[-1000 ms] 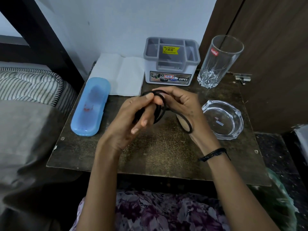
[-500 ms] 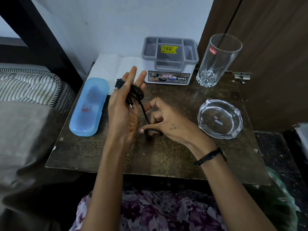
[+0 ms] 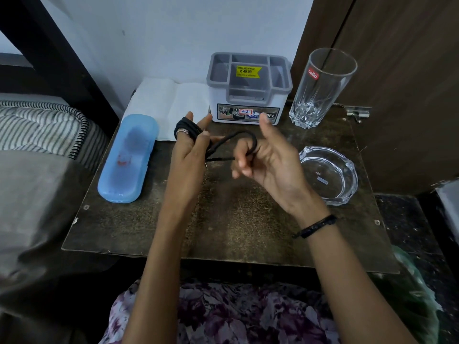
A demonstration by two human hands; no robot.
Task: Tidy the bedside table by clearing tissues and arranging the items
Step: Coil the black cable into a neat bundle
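Head view: black cable (image 3: 231, 140) mid-coiling, turns wound round left hand (image 3: 191, 147) fingers, right hand (image 3: 268, 157) grip pinching the free loop beside them, above the counter (image 3: 223, 219). Next, probably: finish winding, then stow in grey organiser (image 3: 248, 88) beyond the grip; tissue (image 3: 171, 105) remains behind the left grip.

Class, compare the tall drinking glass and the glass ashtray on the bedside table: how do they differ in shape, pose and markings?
The drinking glass is tall and narrow; the ashtray is low and wide. The drinking glass stands at the table's back right corner, beside the grey organiser; the ashtray lies nearer the person, by the right hand. The drinking glass bears a red sticker; the ashtray shows only a small pale label. Both are clear and look empty.
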